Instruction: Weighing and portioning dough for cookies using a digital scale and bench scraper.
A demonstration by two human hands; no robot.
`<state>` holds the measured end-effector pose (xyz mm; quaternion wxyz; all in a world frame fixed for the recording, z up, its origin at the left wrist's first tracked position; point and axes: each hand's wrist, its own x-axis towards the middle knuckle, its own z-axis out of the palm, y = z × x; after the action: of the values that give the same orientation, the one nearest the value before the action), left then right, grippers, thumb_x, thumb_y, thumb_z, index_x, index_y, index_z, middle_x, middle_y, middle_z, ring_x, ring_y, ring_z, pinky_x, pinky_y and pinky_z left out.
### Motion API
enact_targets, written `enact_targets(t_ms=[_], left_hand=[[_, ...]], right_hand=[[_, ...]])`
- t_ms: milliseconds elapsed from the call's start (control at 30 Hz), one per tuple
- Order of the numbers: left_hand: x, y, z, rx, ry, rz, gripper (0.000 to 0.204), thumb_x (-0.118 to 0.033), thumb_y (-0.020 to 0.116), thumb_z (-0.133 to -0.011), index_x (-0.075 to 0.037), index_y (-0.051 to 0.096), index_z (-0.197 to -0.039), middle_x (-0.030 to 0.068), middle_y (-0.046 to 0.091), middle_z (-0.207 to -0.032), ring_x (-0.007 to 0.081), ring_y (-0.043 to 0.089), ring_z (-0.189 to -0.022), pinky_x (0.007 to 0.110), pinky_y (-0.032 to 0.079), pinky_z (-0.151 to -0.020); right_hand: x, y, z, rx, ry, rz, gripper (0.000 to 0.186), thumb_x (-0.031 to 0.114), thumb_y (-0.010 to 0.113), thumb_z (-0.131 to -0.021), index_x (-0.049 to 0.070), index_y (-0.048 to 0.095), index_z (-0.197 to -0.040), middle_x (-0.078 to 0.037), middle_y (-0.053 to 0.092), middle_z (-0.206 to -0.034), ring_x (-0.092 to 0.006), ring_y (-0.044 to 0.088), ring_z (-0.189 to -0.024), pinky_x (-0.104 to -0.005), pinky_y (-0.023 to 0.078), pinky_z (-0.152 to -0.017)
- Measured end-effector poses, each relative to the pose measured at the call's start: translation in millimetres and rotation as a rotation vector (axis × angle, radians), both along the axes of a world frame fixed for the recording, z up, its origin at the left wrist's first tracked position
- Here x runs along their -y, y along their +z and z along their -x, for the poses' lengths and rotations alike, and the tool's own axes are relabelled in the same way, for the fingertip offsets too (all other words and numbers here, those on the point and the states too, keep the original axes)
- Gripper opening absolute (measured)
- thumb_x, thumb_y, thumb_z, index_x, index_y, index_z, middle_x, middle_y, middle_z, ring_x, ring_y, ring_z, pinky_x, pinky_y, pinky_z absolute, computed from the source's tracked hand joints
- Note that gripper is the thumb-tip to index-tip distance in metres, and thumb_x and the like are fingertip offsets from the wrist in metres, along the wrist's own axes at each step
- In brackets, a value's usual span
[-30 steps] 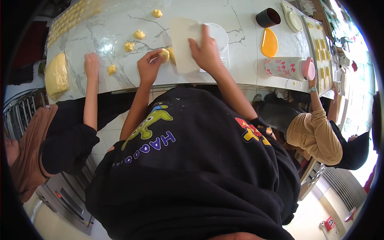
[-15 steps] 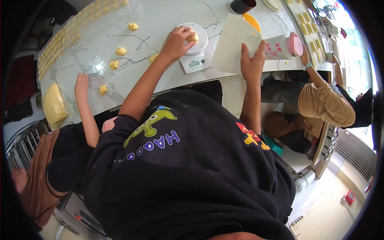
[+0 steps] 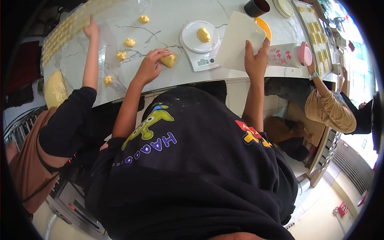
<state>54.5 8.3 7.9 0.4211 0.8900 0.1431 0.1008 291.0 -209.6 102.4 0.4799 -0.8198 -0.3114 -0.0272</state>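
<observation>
My left hand [image 3: 150, 66] has its fingers curled over a yellow dough piece [image 3: 169, 61] on the marble table, left of a white digital scale [image 3: 203, 61]. A lump of dough [image 3: 203, 35] rests on the scale's round plate. My right hand [image 3: 256, 60] grips a pale, flat flexible sheet [image 3: 234, 40] just right of the scale, partly over an orange scraper [image 3: 264, 25]. Small rough dough lumps [image 3: 129, 43] lie spread to the left of the scale.
A co-worker's hand [image 3: 91, 29] reaches over plastic-covered dough rows [image 3: 66, 28] at left, near a wrapped dough slab [image 3: 55, 90]. A dark cup [image 3: 256, 7], lidded pink bottle [image 3: 286, 55] and tray [image 3: 314, 38] stand right, where another co-worker [image 3: 328, 108] is.
My left hand left a dough lump on the scale and moved left to another piece. My right hand carried the sheet rightward off the scale. The left co-worker's hand moved up the table.
</observation>
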Motion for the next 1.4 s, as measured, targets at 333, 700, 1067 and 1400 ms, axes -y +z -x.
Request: enact_targets(t_ms=[333,700,1067,1400], left_hand=[[3,13,5,0.019,0.168,0.253,0.038,0.006,0.063,-0.071,-0.008,0.066,-0.106,0.0057,0.062,-0.089,0.0131,0.059,-0.075,0.025,0.049,-0.074],[26,-14,1,0.106,0.231,0.238,0.045,0.005,0.066,-0.070,-0.006,0.061,-0.113,0.0090,0.061,-0.091,0.0162,0.062,-0.074,0.025,0.051,-0.071],[25,38,-74,0.214,0.029,-0.051,0.044,-0.007,0.067,-0.073,-0.013,0.059,-0.116,0.0085,0.051,-0.120,0.0298,0.048,-0.112,0.040,0.042,-0.092],[18,34,-145,0.189,-0.261,-0.564,0.011,-0.005,0.066,-0.072,-0.007,0.066,-0.083,0.0068,0.059,-0.105,0.0210,0.058,-0.091,0.034,0.047,-0.077]], right_hand=[[-15,9,10,-0.019,0.077,-0.080,0.036,0.010,0.060,-0.085,-0.003,0.044,-0.116,-0.017,0.060,-0.100,-0.0247,0.059,-0.092,-0.0336,0.046,-0.079],[-25,3,23,-0.101,0.137,-0.135,0.037,0.008,0.058,-0.084,-0.003,0.042,-0.115,-0.021,0.062,-0.094,-0.0321,0.064,-0.087,-0.0379,0.048,-0.076],[-9,13,9,-0.039,0.005,0.034,0.040,0.009,0.058,-0.084,-0.004,0.040,-0.117,-0.024,0.061,-0.094,-0.0414,0.061,-0.088,-0.0434,0.047,-0.076],[6,14,25,-0.026,0.017,-0.020,0.041,0.007,0.057,-0.083,-0.006,0.039,-0.118,-0.027,0.061,-0.093,-0.0428,0.062,-0.086,-0.0427,0.048,-0.073]])
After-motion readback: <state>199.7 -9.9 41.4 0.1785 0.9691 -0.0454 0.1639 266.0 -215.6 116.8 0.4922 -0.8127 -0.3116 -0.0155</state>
